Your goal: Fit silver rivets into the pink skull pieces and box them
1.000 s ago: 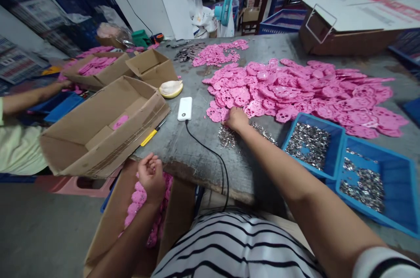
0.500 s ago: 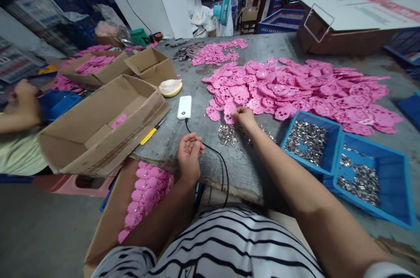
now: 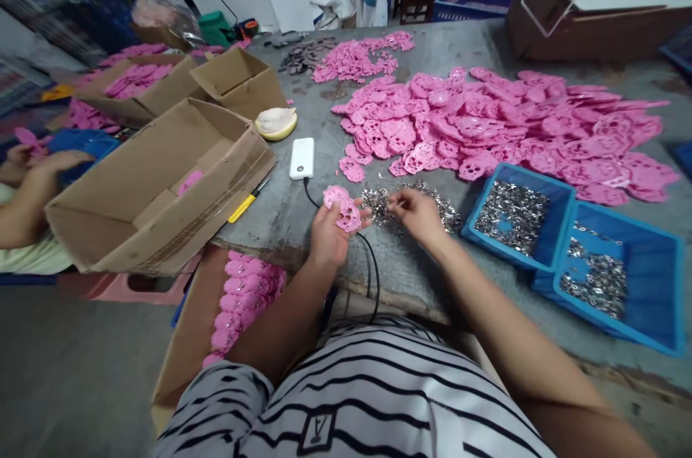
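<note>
My left hand [image 3: 329,238] grips a pink skull-shaped plastic piece [image 3: 342,210] between thumb and fingers, its holed face turned up. To the right of it, my right hand [image 3: 417,214] reaches down to a loose heap of small shiny metal parts [image 3: 378,205] on the table. Its fingertips are pinched together among these parts; whatever is between them is too small to make out. Beyond both hands spreads a large pile of similar pink pieces [image 3: 486,122].
Two blue bins [image 3: 643,278] with metal parts stand at the right. A white power bank [image 3: 301,159] with a black cable, a yellow-handled tool [image 3: 243,207] and a cardboard box [image 3: 156,184] lie left. Below the edge, another box holds pink pieces [image 3: 246,292]. A co-worker's arm [image 3: 37,187] shows far left.
A pink piece from the pile's near edge is now in my left hand. My right hand has let go of it and moved nearer, to the metal parts. The view has shifted slightly.
</note>
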Demonstrator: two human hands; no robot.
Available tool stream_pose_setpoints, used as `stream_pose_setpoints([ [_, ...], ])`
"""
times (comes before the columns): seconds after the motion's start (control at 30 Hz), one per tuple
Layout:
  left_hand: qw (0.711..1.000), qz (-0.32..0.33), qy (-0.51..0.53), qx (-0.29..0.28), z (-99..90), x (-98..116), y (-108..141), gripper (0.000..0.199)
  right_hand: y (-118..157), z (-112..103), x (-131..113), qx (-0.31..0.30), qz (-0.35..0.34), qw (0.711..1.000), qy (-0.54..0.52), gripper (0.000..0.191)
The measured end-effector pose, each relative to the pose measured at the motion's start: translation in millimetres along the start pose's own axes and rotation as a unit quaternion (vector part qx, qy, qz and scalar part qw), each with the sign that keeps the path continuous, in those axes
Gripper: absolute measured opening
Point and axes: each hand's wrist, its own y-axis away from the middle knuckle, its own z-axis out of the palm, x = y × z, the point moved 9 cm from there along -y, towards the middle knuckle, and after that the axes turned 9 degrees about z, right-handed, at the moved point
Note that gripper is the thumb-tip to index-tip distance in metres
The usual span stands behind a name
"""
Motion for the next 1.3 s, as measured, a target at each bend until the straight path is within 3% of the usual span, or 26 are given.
stream_pose_setpoints([
  [0.07, 0.999, 0.018, 0.012, 0.031, -9.1, 6.8, -0.2, 0.014, 4.9, 12.1, -5.8, -0.003, -0.058, 0.98, 0.191, 0.007],
  [0.13, 0.998, 0.032, 0.014, 0.043, -13.5, 10.5, -0.2, 0.014, 12.2, 33.2, -12.3, -0.041, -0.112, 0.938, 0.326, 0.013],
  [0.23, 0.998, 0.04, 0.013, 0.047, -13.7, 11.7, 0.6, 0.014, 19.5, 55.7, -21.7, -0.058, -0.16, 0.886, 0.431, 0.024],
  [0.3, 0.998, 0.041, 0.013, 0.047, -12.4, 11.7, 1.7, 0.013, 20.3, 65.1, -25.5, -0.061, -0.174, 0.871, 0.456, 0.029],
  [0.63, 0.998, 0.043, -0.023, 0.033, -8.4, 8.5, 4.3, 0.019, 11.1, 66.7, -18.8, -0.064, -0.142, 0.914, 0.374, 0.017],
  [0.8, 0.995, 0.056, -0.087, 0.004, -4.8, 4.5, 6.4, 0.044, 16.3, 36.6, -20.4, -0.014, -0.147, 0.94, 0.308, 0.01],
  [0.9, 0.989, 0.029, -0.14, -0.03, 0.3, -6.1, 6.9, 0.054, 25.8, 6.0, -25.6, 0.032, -0.186, 0.973, 0.132, 0.015],
  [1.0, 0.984, -0.057, -0.126, -0.108, 17.2, -25.6, 13.4, 0.055, 41.9, -6.3, -34.1, 0.008, -0.271, 0.961, 0.056, 0.015],
  [1.1, 0.977, -0.111, -0.105, -0.151, 30.3, -34.7, 21.9, 0.055, 56.7, -7.8, -40.6, -0.017, -0.335, 0.937, 0.1, 0.012],
  [1.3, 0.959, -0.168, -0.104, -0.202, 39.1, -44.9, 29.9, 0.051, 72.0, -13.0, -45.1, -0.017, -0.382, 0.912, 0.151, 0.02],
])
